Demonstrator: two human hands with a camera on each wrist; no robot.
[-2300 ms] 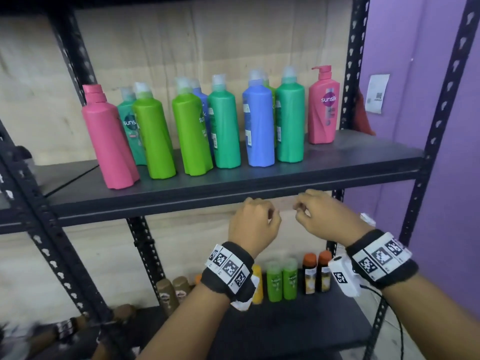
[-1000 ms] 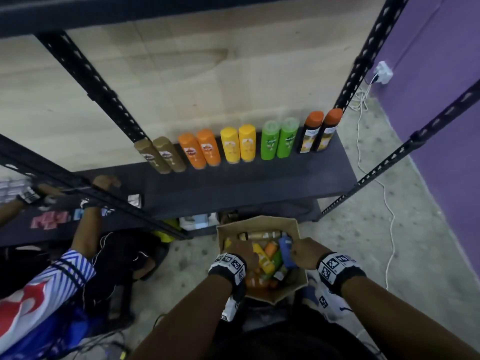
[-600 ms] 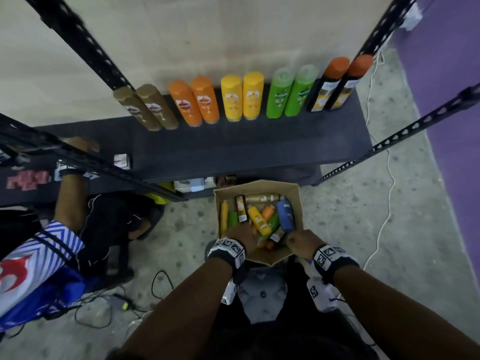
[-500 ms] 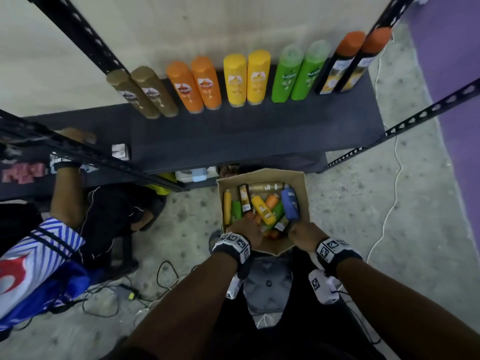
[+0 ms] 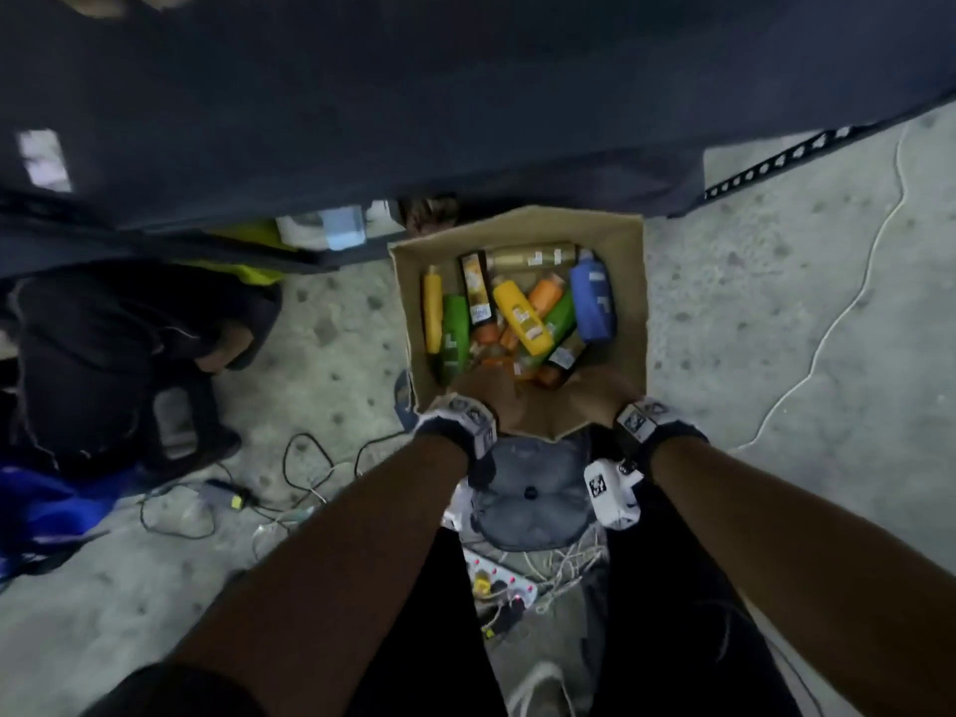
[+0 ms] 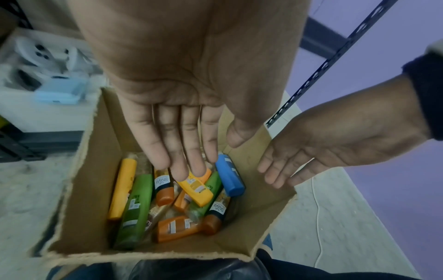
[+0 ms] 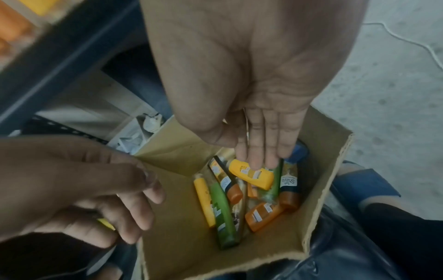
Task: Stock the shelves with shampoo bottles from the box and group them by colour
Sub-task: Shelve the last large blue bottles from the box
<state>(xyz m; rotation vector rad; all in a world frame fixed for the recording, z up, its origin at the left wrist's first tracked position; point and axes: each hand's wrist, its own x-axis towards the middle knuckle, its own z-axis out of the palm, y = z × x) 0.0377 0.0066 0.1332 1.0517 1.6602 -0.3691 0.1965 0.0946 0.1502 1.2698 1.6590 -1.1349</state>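
Shelf [image 5: 465, 95]: dark board, beyond both hands and above the box; blurred, and what it carries is out of view here.

Box [image 5: 628, 282]: open cardboard carton on the floor, directly beneath both hands, near edge against the person's legs. Holds a loose heap of lying bottles, so most of the stocking from this carton appears still to do.

Left hand [image 6: 182, 91]: flat, fingers straight and together, empty, tips just above the heap.

Right hand [image 7: 258, 94]: likewise spread flat, nothing held, over the box's right half.

Green bottle [image 6: 136, 210]: long, below the left fingertips toward the left wall.

Blue bottle [image 6: 228, 177]: between the two hands, near the right wall.

Yellow bottle [image 6: 196, 186]: on top of the heap, just under the left fingertips; likeliest next pick.

Orange bottle [image 6: 177, 227]: nearest the person, at the bottom.

Nothing lifted yet this trip.
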